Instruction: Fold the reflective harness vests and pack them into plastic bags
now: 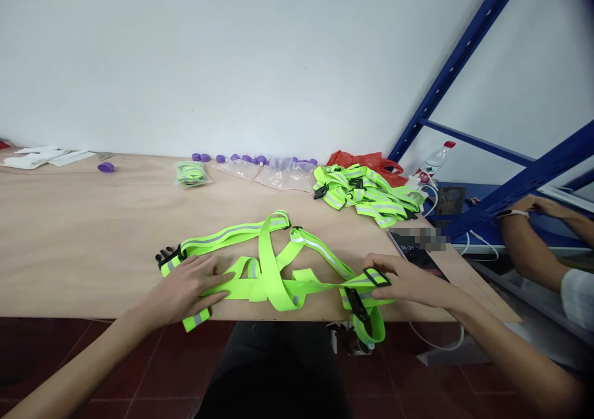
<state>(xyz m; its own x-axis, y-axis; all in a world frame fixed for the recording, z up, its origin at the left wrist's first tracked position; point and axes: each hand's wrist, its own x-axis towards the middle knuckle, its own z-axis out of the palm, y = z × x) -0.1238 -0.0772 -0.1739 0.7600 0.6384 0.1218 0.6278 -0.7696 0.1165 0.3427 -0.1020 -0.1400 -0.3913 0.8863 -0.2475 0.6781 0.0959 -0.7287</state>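
Observation:
A neon-green reflective harness [269, 264] with grey stripes is spread along the front of the table, its straps crossing in the middle. My left hand [188, 286] rests on its left end with fingers apart, beside a black side-release buckle [169, 257]. At the other end, my right hand [403, 278] pinches the strap by a black slide adjuster [377, 276]. Just below the right fingers, a second black buckle [358, 304] and a strap loop [374, 329] hang over the table's edge.
Behind are a bagged harness [191, 174], purple caps [260, 159], clear bags [288, 176], a pile of reflective harnesses [366, 193] and a red bag [371, 161]. A phone [417, 255], a bottle [436, 161] and a blue rack post [524, 181] stand right, near another person's arm [529, 246].

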